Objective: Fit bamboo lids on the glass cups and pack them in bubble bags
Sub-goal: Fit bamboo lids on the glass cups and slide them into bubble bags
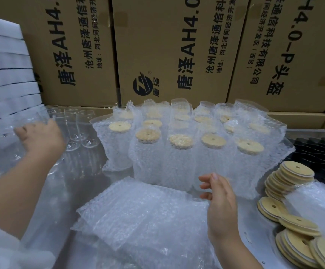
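- White foam sheets (4, 74) are stacked at the far left edge.
- The left hand (41, 137) reaches into the bare glass cups (78, 129) standing at the back left of the tabletop (60, 193). Its grip looks closed over the top of one glass cup (6, 140), though that cup is blurred. None of these cups has a lid or a bag yet.
- A pile of flat, unused bubble bags (142, 216) lies front and centre, so plenty of bags remain.
- Behind the pile stand several rows of packed cups (179, 152), upright and close together. Each has a bamboo lid on top and a bubble bag round it. This is the finished share, and it looks larger than the group of bare cups.
- The right hand (222, 206) hovers over the right edge of the flat bags, just in front of the packed cups. Its grip is open, with relaxed fingers and nothing in it.
- Loose bamboo lids (293, 178) lie in leaning piles at the right, not yet fitted.
- Printed cardboard boxes (167, 45) form a wall behind everything.
- Judged from this, the job is well past halfway. The cup in the left grip is probably next for a lid and a bag.
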